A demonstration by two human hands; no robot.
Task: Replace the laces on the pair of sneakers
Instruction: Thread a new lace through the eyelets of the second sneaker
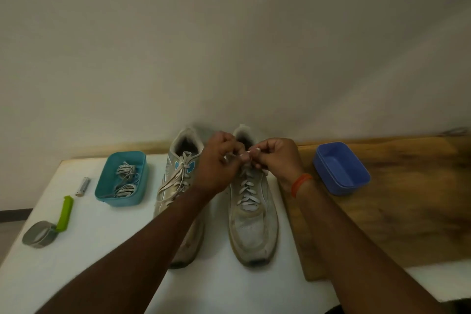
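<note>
Two worn white sneakers stand side by side on the white table, toes toward me. The left sneaker [175,186] has a blue logo and loose white laces. The right sneaker [252,216] is laced in white. My left hand [219,160] and my right hand [275,158] meet over the right sneaker's tongue, each pinching a part of its white lace [246,154]. A teal box [122,178] at the left holds bundled grey-white laces [126,178].
An empty blue box [341,168] sits on a wooden board [407,211] at the right. At the left lie a small metal cylinder [83,185], a green-handled tool [65,213] and a grey tape roll [38,234]. A wall rises right behind the shoes.
</note>
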